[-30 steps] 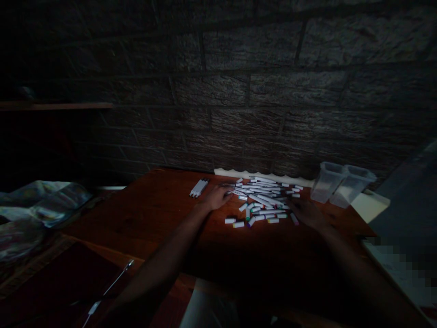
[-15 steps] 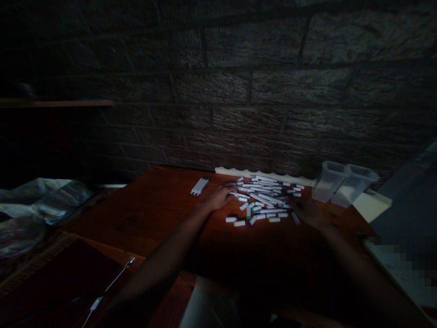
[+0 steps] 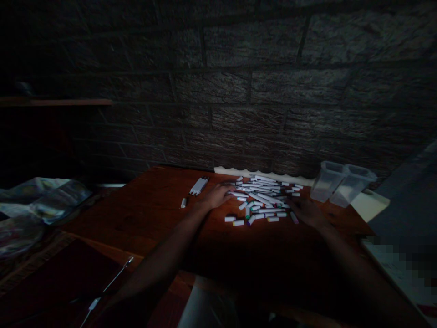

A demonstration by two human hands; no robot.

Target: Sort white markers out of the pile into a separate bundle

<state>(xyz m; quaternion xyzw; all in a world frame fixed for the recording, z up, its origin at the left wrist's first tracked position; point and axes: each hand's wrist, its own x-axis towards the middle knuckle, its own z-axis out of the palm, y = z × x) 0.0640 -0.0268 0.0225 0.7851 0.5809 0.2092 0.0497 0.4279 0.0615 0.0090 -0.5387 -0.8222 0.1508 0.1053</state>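
Marker pile (image 3: 261, 199): on wooden table (image 3: 143, 209). Left hand (image 3: 219, 196): at the pile's left edge; grip too dim to tell. Right hand (image 3: 306, 212): at its right edge; grip likewise unclear. Loose caps (image 3: 238, 222): along its near side. Marker row (image 3: 198, 186), lone cap (image 3: 183, 202): left of it. Two clear bins (image 3: 322, 186): right of it.

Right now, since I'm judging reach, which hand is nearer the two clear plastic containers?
Right. The right hand is to the left of the clear plastic containers and nearer the wearer; the left hand is farther, at the left edge of the marker pile.
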